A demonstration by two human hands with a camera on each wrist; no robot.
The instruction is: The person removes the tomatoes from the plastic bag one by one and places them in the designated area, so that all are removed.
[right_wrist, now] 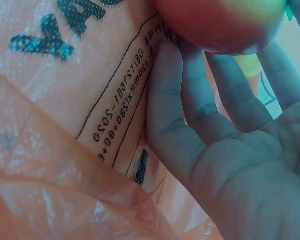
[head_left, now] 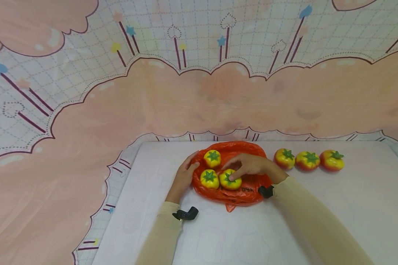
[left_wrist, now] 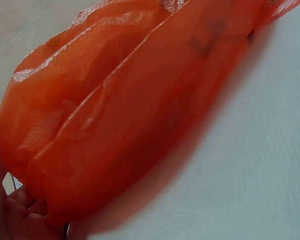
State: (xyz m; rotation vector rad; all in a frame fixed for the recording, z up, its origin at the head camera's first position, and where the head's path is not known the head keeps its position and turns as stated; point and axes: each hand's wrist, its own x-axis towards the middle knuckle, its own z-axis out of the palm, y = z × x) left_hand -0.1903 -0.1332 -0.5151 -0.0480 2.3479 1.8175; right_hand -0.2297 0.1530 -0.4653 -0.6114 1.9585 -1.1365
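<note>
A red plastic bag (head_left: 248,147) lies spread on the white table with its mouth open upward. Two yellow-and-red toy tomatoes with green leaf tops, one at the back (head_left: 213,158) and one in front (head_left: 209,179), sit at its left side. My left hand (head_left: 184,176) grips the bag's left edge; in the left wrist view its curled fingers (left_wrist: 32,212) are partly hidden by the red plastic. Over the bag, my right hand (head_left: 250,165) holds a third toy tomato (head_left: 230,180), thumb on its leaf top. The right wrist view shows that tomato (right_wrist: 225,22) against the fingers, beside printed plastic.
Several more things stand right of the bag: a row of toy tomatoes, the left one (head_left: 284,159) close to my right wrist, then a middle one (head_left: 307,161) and a right one (head_left: 332,160). A patterned cloth (head_left: 199,99) hangs behind the white table (head_left: 351,206).
</note>
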